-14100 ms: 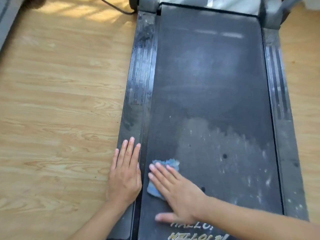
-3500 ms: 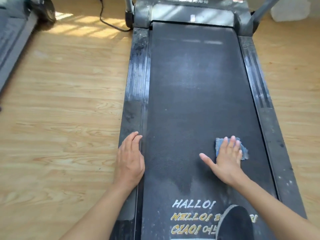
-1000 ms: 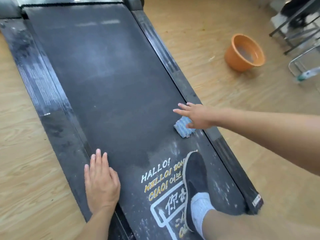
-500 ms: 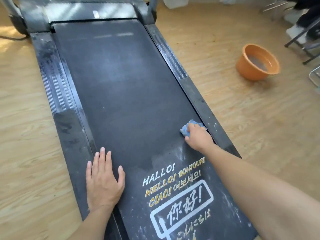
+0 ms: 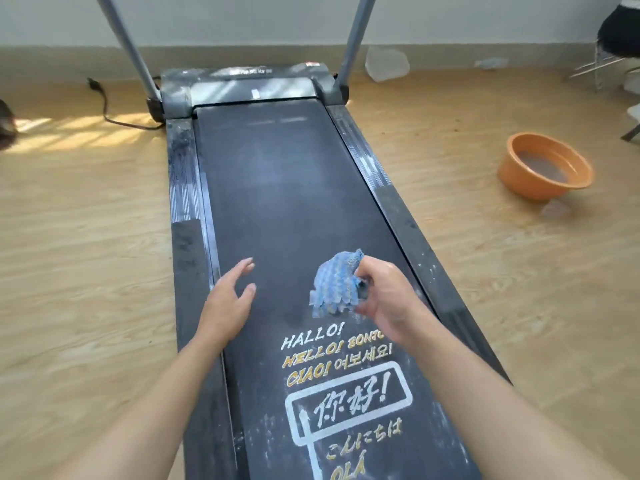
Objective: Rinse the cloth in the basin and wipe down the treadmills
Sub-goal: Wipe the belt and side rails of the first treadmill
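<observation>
Crumpled blue cloth (image 5: 334, 285) above dusty treadmill (image 5: 284, 188); orange basin (image 5: 516, 178), seemingly water-filled.

We look into an exercise room: a dusty black treadmill with grey uprights (image 5: 294, 202) stands on light wood-plank flooring (image 5: 86, 271) before a plain pale wall (image 5: 242, 19), with a round orange plastic basin (image 5: 519, 183) nearby.

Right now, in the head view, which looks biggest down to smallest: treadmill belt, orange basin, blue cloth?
1. treadmill belt, by far.
2. orange basin.
3. blue cloth, gripped by the right hand; nearer the camera, yet it looks smaller than the basin.
</observation>
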Motion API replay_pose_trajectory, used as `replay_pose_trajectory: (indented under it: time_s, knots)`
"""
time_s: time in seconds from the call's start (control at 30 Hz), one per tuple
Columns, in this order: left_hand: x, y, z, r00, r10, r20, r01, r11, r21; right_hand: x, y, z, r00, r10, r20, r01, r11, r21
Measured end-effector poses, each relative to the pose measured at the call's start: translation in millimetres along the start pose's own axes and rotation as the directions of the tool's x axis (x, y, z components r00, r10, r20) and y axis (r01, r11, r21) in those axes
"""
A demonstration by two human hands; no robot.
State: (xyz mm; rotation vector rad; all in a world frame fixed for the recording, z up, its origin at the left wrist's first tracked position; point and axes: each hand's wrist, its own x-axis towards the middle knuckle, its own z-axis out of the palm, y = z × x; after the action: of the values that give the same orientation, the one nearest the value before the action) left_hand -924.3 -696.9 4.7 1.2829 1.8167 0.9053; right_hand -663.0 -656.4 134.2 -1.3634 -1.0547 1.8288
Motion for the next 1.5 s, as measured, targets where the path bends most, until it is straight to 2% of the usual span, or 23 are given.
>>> replay_pose_trajectory:
  time_s: [0.07, 0.1, 0.13, 0.2, 0.27, 0.37, 0.47, 0.57, 0.67, 0.73, 0.8, 0.83, 0.87, 0.9, 0.93, 0.97, 1.03, 1.1, 1.17, 1.3, 1.43, 1.5]
  knots:
    - [-2, 68, -13, 0.996, 0.088, -0.030, -0.093, 0.955, -0.281, -8, -12, 19, 0.997, -0.006, 0.073, 0.007, 1.000, -0.006]
    - [-6, 96, -22, 0.990, 0.131, -0.051, -0.140, 0.935, -0.326, -12, -18, 28, 0.995, -0.021, 0.100, 0.023, 1.000, -0.019]
    - [-11, 119, -32, 0.980, 0.188, -0.062, -0.198, 0.935, -0.293, -15, -24, 37, 0.992, -0.040, 0.122, 0.044, 0.998, -0.035]
    - [-25, 142, -52, 0.943, 0.330, -0.034, -0.331, 0.941, -0.063, -20, -30, 49, 0.982, -0.085, 0.168, 0.094, 0.995, -0.045]
    - [-43, 149, -71, 0.917, 0.388, 0.089, -0.396, 0.914, 0.093, -27, -36, 58, 0.972, -0.105, 0.211, 0.123, 0.989, -0.076]
    - [-68, 144, -87, 0.925, 0.285, 0.250, -0.322, 0.939, 0.123, -37, -37, 68, 0.954, -0.076, 0.290, 0.120, 0.984, -0.134]
    - [-80, 122, -89, 0.938, 0.278, 0.208, -0.295, 0.954, 0.055, -44, -30, 68, 0.933, -0.011, 0.361, 0.086, 0.978, -0.192]
    - [-84, 107, -91, 0.922, 0.261, 0.287, -0.255, 0.965, -0.061, -45, -23, 61, 0.919, 0.051, 0.392, 0.042, 0.973, -0.225]
    - [-84, 104, -101, 0.923, 0.252, 0.291, -0.194, 0.958, -0.213, -45, -18, 51, 0.927, 0.071, 0.368, 0.038, 0.959, -0.281]
    - [-83, 105, -108, 0.931, 0.233, 0.279, -0.143, 0.941, -0.307, -44, -15, 41, 0.945, 0.078, 0.318, 0.053, 0.921, -0.385]
    - [-81, 105, -111, 0.928, 0.184, 0.324, -0.062, 0.934, -0.350, -42, -11, 35, 0.963, 0.078, 0.259, 0.056, 0.879, -0.474]
    - [-81, 106, -109, 0.926, 0.149, 0.347, -0.013, 0.931, -0.365, -41, -8, 34, 0.974, 0.034, 0.225, 0.093, 0.843, -0.530]
    - [-81, 106, -104, 0.927, 0.114, 0.358, 0.035, 0.922, -0.386, -39, -7, 35, 0.979, -0.077, 0.188, 0.178, 0.771, -0.612]
    - [-81, 108, -98, 0.934, 0.074, 0.349, 0.083, 0.906, -0.414, -38, -8, 39, 0.964, -0.211, 0.163, 0.264, 0.669, -0.695]
    - [-81, 110, -91, 0.945, 0.026, 0.327, 0.130, 0.886, -0.445, -38, -10, 44, 0.935, -0.312, 0.170, 0.335, 0.614, -0.714]
    - [-82, 112, -84, 0.953, -0.028, 0.303, 0.174, 0.865, -0.470, -40, -12, 51, 0.916, -0.349, 0.196, 0.385, 0.633, -0.672]
    - [-85, 115, -75, 0.955, -0.097, 0.279, 0.227, 0.845, -0.484, -47, -11, 63, 0.919, -0.283, 0.274, 0.391, 0.730, -0.560]
    - [-85, 114, -72, 0.962, -0.101, 0.253, 0.204, 0.882, -0.425, -53, -3, 71, 0.915, -0.245, 0.320, 0.398, 0.669, -0.627]
    - [-86, 113, -72, 0.969, -0.107, 0.220, 0.183, 0.915, -0.359, -50, 4, 72, 0.919, -0.260, 0.296, 0.394, 0.598, -0.698]
    - [-87, 116, -77, 0.966, -0.136, 0.222, 0.199, 0.935, -0.295, -50, 4, 74, 0.938, -0.174, 0.299, 0.333, 0.685, -0.648]
    - [-91, 119, -83, 0.950, -0.102, 0.294, 0.204, 0.918, -0.340, -49, 4, 74, 0.923, -0.187, 0.337, 0.371, 0.666, -0.647]
    - [-92, 115, -87, 0.953, -0.070, 0.294, 0.160, 0.942, -0.295, -49, 1, 72, 0.943, -0.161, 0.291, 0.311, 0.738, -0.599]
